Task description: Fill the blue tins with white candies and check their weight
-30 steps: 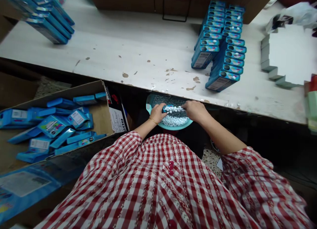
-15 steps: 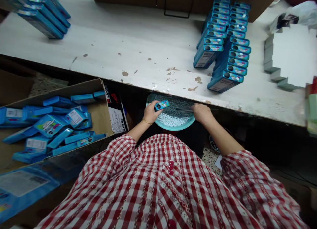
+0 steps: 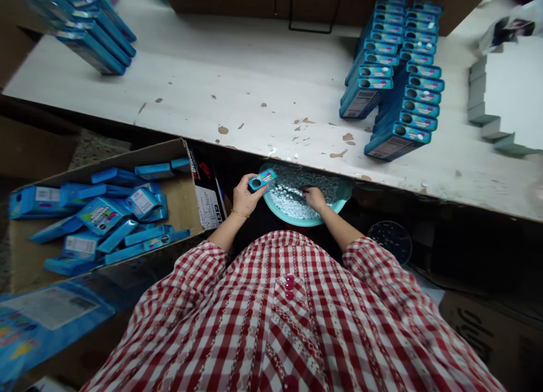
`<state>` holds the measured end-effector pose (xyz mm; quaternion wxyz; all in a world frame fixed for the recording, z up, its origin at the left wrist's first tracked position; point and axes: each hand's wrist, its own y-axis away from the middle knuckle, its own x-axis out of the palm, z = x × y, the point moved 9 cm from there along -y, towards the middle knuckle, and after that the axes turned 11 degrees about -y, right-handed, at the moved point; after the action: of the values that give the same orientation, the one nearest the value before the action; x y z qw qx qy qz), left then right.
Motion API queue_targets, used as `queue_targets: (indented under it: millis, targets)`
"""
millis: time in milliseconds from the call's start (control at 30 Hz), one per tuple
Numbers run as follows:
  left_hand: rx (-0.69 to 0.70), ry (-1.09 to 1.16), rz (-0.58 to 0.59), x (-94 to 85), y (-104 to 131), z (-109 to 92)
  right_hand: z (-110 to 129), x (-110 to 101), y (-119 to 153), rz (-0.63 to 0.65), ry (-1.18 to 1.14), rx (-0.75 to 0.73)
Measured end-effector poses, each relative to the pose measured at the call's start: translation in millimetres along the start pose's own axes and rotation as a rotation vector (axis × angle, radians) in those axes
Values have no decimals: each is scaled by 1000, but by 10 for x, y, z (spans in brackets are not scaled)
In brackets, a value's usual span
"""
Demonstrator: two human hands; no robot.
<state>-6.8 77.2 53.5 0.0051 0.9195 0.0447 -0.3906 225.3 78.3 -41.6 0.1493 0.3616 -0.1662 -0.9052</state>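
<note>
My left hand (image 3: pixel 245 196) is closed round a small blue box (image 3: pixel 262 179) with a dark round spot and colourful print on its end. It holds the box over the left rim of a turquoise basin (image 3: pixel 292 220). Small white pellets (image 3: pixel 286 201), like little candies, fill the basin. Inside the basin, my right hand (image 3: pixel 314 199) is closed on a slim grey metal utensil (image 3: pixel 296 190), low against the pellets. The utensil's far end is blurred among them, so its exact kind is unclear.
Two rows of upright blue boxes (image 3: pixel 392 112) stand on the worn white table (image 3: pixel 190 92), with more boxes (image 3: pixel 97 47) at left. A cardboard carton (image 3: pixel 189 202) of loose blue boxes lies left of me. White stepped cartons (image 3: pixel 509 98) sit at right.
My right hand has moved left and deeper into the basin with the utensil. My left hand and the blue box have shifted slightly left. The view has also shifted a little.
</note>
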Motion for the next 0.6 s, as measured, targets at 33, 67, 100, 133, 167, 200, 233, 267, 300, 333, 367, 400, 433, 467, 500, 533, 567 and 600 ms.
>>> queue_targets:
  millis: [33, 67, 100, 133, 167, 200, 233, 267, 300, 333, 367, 400, 433, 467, 500, 533, 567, 600]
  targets:
    - [7, 8, -7, 1, -8, -4, -36, -113, 53, -13, -12, 22]
    - [15, 15, -9, 15, -18, -12, -41, -242, 118, -27, -24, 24]
    - [24, 16, -6, 40, -29, -27, -26, -379, 191, -39, -36, 21]
    - [38, 9, 0, 77, -39, -53, 15, -520, 268, -49, -48, 8]
    - [59, -8, 10, 126, -48, -92, 80, -658, 345, -58, -57, -14]
    - [86, -34, 26, 187, -54, -145, 165, -788, 418, -64, -57, -41]
    - [117, -65, 47, 258, -57, -207, 270, -901, 486, -65, -45, -73]
    - [148, -99, 72, 337, -56, -273, 391, -992, 547, -60, -14, -107]
    - [176, -130, 100, 419, -52, -338, 521, -1057, 600, -50, 39, -137]
    - [200, -156, 128, 499, -44, -398, 650, -1098, 645, -36, 117, -155]
    - [218, -176, 153, 573, -34, -449, 772, -1115, 681, -18, 216, -160]
    - [233, -194, 173, 636, -22, -489, 887, -1113, 710, 3, 330, -158]
    - [246, -208, 190, 689, -9, -518, 993, -1099, 733, 26, 444, -151]
    - [256, -222, 202, 731, 5, -537, 1087, -1080, 750, 47, 548, -142]
    - [265, -234, 210, 764, 17, -544, 1174, -1060, 763, 65, 634, -138]
    - [272, -244, 216, 787, 27, -542, 1254, -1039, 773, 78, 697, -141]
    - [277, -253, 219, 803, 34, -534, 1324, -1023, 777, 85, 738, -148]
    - [281, -259, 220, 812, 39, -522, 1382, -1010, 779, 86, 762, -157]
